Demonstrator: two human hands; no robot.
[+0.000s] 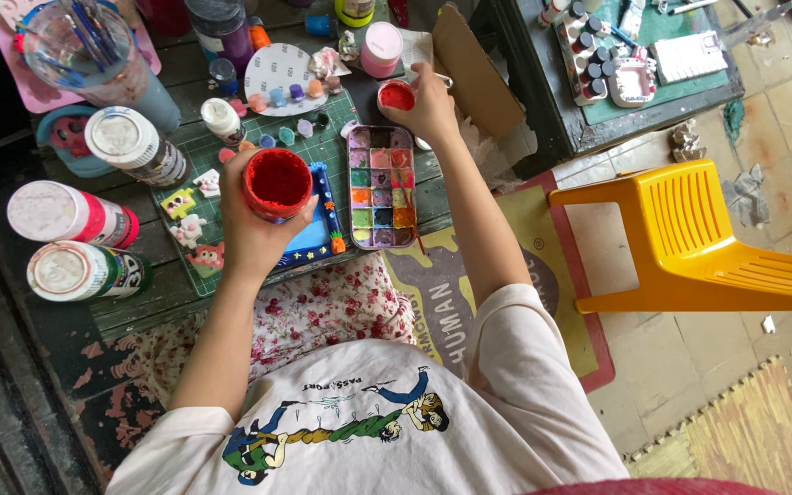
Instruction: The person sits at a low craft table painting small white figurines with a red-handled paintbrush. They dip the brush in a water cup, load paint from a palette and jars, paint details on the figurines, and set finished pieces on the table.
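Cluttered dark desk [139, 307]: left hand [254, 234] grips an open red paint jar [277, 183], right hand [433, 105] holds its red-smeared lid [397, 95] above the palette [380, 188], pouring not begun.

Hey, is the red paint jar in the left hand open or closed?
Open. The red paint jar in the left hand shows bare red paint at its mouth, and the right hand holds its red-lined lid apart.

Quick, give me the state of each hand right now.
Left hand: closed around an open jar of red paint.
Right hand: closed on a small red-filled lid, above the paint palette.
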